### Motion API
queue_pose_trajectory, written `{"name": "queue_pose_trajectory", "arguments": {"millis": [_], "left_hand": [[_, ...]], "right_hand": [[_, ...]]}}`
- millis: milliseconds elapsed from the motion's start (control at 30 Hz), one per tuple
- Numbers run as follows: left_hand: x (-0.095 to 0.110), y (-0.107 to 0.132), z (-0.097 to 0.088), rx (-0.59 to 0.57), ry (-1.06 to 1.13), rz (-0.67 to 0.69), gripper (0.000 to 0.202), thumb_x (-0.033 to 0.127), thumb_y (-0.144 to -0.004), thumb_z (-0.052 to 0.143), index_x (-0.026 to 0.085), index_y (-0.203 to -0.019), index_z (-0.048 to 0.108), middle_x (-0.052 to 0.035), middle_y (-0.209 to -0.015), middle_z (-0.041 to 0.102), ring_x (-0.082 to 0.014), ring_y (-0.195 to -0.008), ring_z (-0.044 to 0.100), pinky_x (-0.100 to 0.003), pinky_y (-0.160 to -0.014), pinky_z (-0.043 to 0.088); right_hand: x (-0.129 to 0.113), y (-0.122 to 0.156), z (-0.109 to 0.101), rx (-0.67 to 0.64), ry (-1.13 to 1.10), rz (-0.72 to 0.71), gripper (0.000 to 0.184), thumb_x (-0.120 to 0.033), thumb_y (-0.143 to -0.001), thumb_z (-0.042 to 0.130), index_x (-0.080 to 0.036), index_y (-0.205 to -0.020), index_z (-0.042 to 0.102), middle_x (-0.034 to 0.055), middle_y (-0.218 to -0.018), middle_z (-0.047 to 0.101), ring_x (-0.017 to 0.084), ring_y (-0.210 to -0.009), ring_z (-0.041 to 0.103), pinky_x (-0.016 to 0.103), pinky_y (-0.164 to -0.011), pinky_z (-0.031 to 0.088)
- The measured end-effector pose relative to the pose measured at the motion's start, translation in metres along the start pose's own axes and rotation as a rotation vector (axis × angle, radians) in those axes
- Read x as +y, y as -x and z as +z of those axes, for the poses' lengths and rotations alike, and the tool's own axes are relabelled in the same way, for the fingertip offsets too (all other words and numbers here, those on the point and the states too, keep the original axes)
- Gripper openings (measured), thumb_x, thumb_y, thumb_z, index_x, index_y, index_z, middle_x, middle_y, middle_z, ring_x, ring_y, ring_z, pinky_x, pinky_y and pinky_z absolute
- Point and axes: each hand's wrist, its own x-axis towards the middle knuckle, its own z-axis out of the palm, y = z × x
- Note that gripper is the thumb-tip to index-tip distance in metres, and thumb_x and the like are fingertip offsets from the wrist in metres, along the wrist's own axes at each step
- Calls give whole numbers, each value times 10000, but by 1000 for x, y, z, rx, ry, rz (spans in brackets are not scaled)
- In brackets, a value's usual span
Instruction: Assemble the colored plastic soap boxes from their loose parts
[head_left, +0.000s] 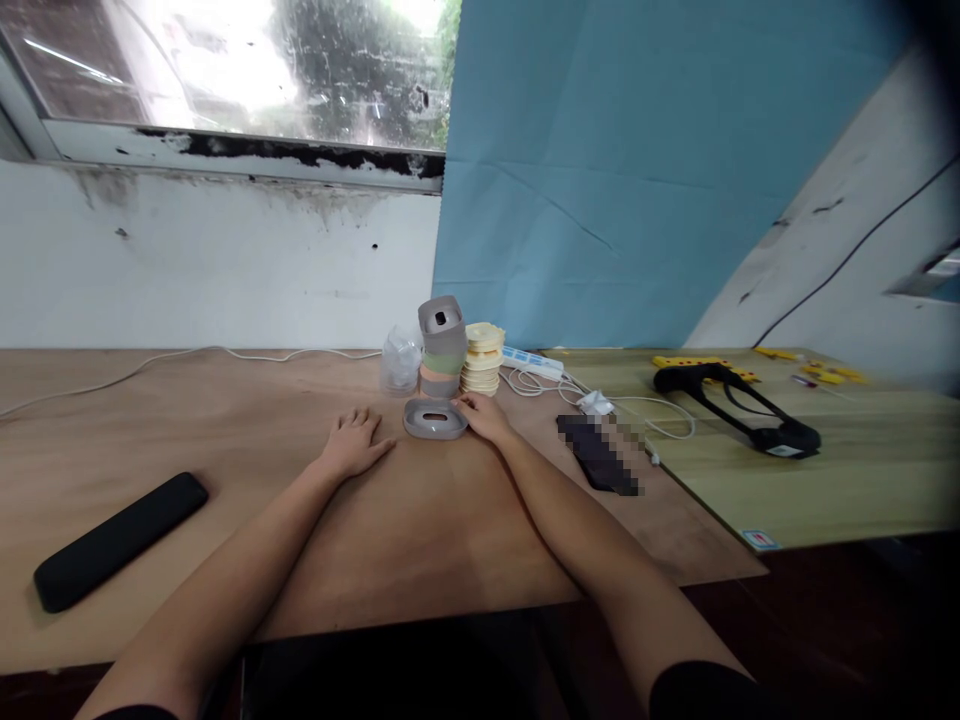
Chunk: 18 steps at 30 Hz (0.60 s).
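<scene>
My left hand [354,443] lies flat on the wooden table [225,450], fingers stretched out, holding nothing, a short way left of a grey oval lid [434,418]. My right hand [486,417] rests at the lid's right edge with its fingertips touching it. Just behind the lid stands a stack of coloured containers [442,350] topped by a tilted grey piece. A pile of pale yellow discs [482,359] sits to its right. A crumpled clear plastic bag [400,362] is on its left.
A long black pad [120,540] lies at the near left. A dark phone [600,452], white charger and cables [600,400] and a power strip [532,362] are to the right. A black strap device [739,405] and yellow parts [705,364] sit on the lighter table [862,460].
</scene>
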Motion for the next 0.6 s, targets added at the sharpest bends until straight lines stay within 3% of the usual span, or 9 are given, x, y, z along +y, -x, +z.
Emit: {"name": "queue_pose_trajectory", "arguments": {"millis": [600], "left_hand": [[-1, -1, 2, 5, -7, -1, 754, 689, -855, 281, 192, -1410, 397, -152, -1514, 321, -352, -1404, 244, -525, -1105, 197]], "right_hand": [[-1, 1, 1, 26, -2, -13, 290, -445, -874, 525, -214, -913, 695, 31, -881, 724, 168, -790, 633, 255, -690, 446]]}}
